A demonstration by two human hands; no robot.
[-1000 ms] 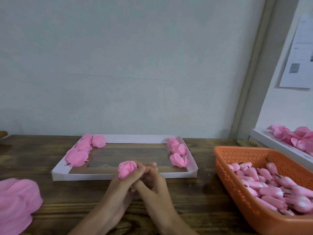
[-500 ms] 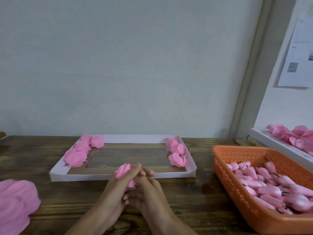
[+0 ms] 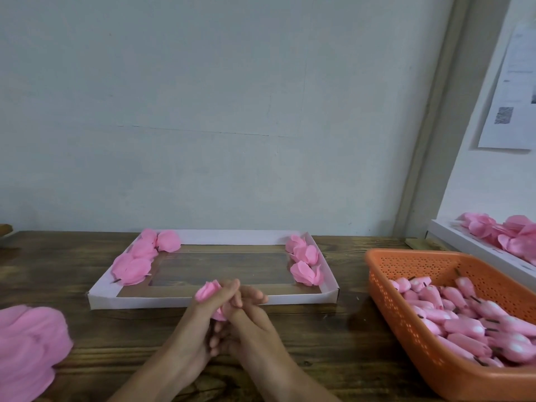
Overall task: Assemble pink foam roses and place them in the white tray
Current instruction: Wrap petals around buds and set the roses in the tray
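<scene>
Before the white tray [image 3: 145, 301], a foam rose [image 3: 207, 291] is gripped by the left hand [image 3: 197, 323] and pinched by the right hand [image 3: 252, 323]; shaping is judged underway, placement in the tray being required next

Back wall [image 3: 232, 111]: pale grey-blue, matt, recorded directly behind the wooden table [image 3: 333, 332]. A faint horizontal seam is noted on it, some way above the table's far edge. Table top: dark brown planks with pronounced grain running left to right. A grey-beige vertical post [image 3: 429, 146] is seen rising from behind the table's far right end; it appears tilted in the wide-angle view. Right of the table, past the post, a white side wall [image 3: 475, 192] is observed. A printed paper sheet [image 3: 513, 91] is fixed high on it, with print too blurred to be read. Light: soft and even; only weak shadows are cast on the table.
</scene>
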